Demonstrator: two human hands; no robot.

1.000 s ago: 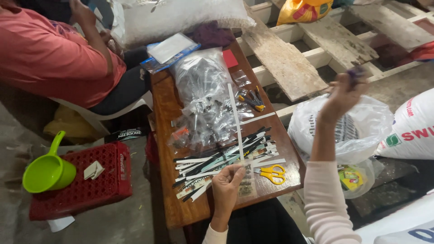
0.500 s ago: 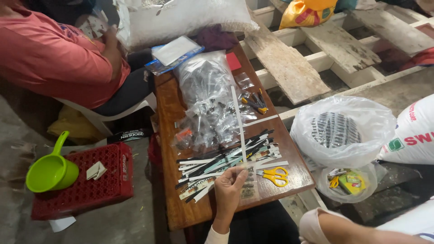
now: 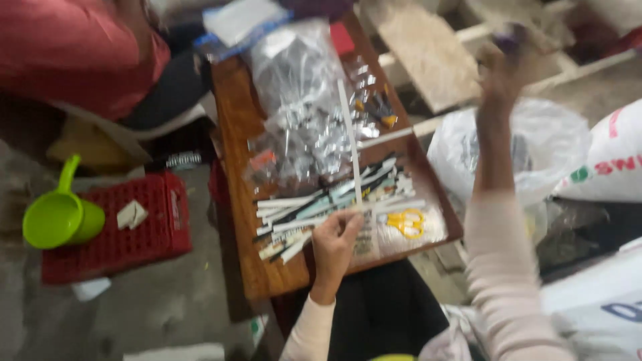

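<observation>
At the left edge of the frame a green scoop (image 3: 59, 217) rests on a red crate (image 3: 114, 230), which stands on the floor beside a wooden table (image 3: 237, 134). In the upper left, another person in a red shirt (image 3: 73, 57) sits at the far end of the table. On the table's upper centre lie clear bags (image 3: 301, 100) of small parts. Below them lies a spread of white and dark strips (image 3: 328, 200); these appear partly sorted, many still loose and unbundled. The left hand (image 3: 334, 244) is at the lower centre, fingers closed on the lower end of a long white strip (image 3: 350, 144) that stands up across the pile. Yellow scissors (image 3: 405, 222) lie just right of that hand. The right hand (image 3: 500, 63) is raised in the upper right above a white plastic bag (image 3: 555, 144), fingers pinched on a small dark item (image 3: 511, 37); blur prevents identifying it. Compared with half a second ago, the right arm has risen back into view, whereas it was then low and the hand out of frame; the left hand keeps its grip at the same spot.
</observation>
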